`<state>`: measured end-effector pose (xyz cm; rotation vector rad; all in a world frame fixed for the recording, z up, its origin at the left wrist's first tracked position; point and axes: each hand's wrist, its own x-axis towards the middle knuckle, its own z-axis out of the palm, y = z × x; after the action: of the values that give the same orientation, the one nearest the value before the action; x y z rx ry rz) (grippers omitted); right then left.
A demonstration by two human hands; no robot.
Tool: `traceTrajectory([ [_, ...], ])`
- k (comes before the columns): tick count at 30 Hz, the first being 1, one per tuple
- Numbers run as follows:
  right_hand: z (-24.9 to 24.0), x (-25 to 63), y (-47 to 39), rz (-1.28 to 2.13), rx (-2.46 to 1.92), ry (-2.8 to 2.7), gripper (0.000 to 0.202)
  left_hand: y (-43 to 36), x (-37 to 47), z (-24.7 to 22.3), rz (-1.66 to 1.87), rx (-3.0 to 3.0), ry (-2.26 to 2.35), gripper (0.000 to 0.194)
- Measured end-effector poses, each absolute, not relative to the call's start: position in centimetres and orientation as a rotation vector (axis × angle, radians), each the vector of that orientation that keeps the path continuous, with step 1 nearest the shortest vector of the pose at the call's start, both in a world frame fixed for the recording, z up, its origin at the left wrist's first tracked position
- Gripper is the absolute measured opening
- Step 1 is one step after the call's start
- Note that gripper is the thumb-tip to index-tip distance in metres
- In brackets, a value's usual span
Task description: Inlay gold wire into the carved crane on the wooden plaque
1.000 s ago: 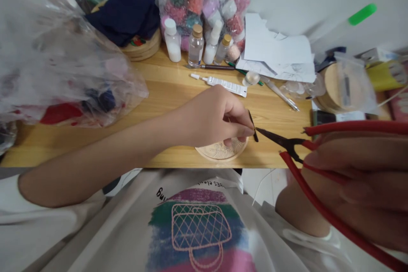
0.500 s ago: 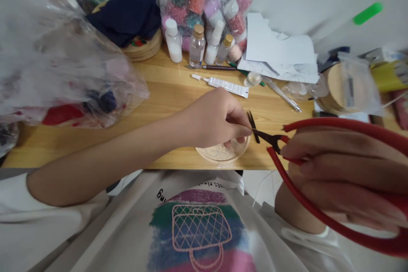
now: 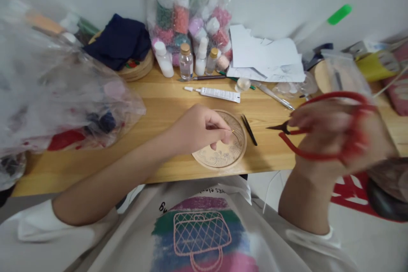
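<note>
Above a round wooden disc (image 3: pixel 219 157) with carved wave lines, my left hand (image 3: pixel 207 129) pinches a tiny gold-coloured piece (image 3: pixel 233 130) between thumb and fingertips. My right hand (image 3: pixel 331 131), blurred by motion, is wrapped round red-handled scissors (image 3: pixel 314 154) whose dark, thin tips point left. The scissor tips are apart from my left hand. Black tweezers (image 3: pixel 249 130) lie on the table just right of the disc.
Behind the disc lie a white glue tube (image 3: pixel 219 94), a craft knife (image 3: pixel 209 77) and small bottles (image 3: pixel 186 61). Papers (image 3: pixel 264 57) rest at the back. A large plastic bag (image 3: pixel 63 85) fills the left side of the wooden table (image 3: pixel 165 165).
My right hand has drawn the scissors back from my left fingertips, farther from the camera. More of the disc shows, and the camera view has shifted slightly.
</note>
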<state>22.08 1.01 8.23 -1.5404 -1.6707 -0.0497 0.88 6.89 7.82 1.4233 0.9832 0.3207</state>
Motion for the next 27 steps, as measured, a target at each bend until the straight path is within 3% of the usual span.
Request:
traceTrajectory([
  [4,4.4,24.7,3.2,0.276,-1.993,-1.923,0.034,6.5,0.7,6.4,0.427,1.360,1.040,0.016],
  [7,2.0,26.4,3.9,0.186,-2.304,-1.819,0.008,6.4,0.5,5.6,0.501,1.346,1.036,0.014],
  [10,1.6,26.1,3.7,0.116,-2.317,-1.647,0.012,6.5,0.5,5.2,0.513,1.322,1.038,0.013],
  [13,3.0,24.0,3.0,0.175,-2.165,-1.573,0.013,6.5,0.6,5.3,0.518,1.310,1.046,0.012],
  [18,5.1,19.6,1.7,0.716,-1.553,-1.706,0.018,6.2,0.9,6.0,0.605,1.362,1.023,0.016],
  [23,3.9,15.5,1.7,1.157,-1.261,-1.521,0.008,6.3,0.9,7.2,0.774,1.357,1.039,0.013],
  [27,2.6,12.5,2.5,1.313,-1.106,-1.352,0.017,6.5,0.8,8.9,0.833,1.352,1.073,0.015],
])
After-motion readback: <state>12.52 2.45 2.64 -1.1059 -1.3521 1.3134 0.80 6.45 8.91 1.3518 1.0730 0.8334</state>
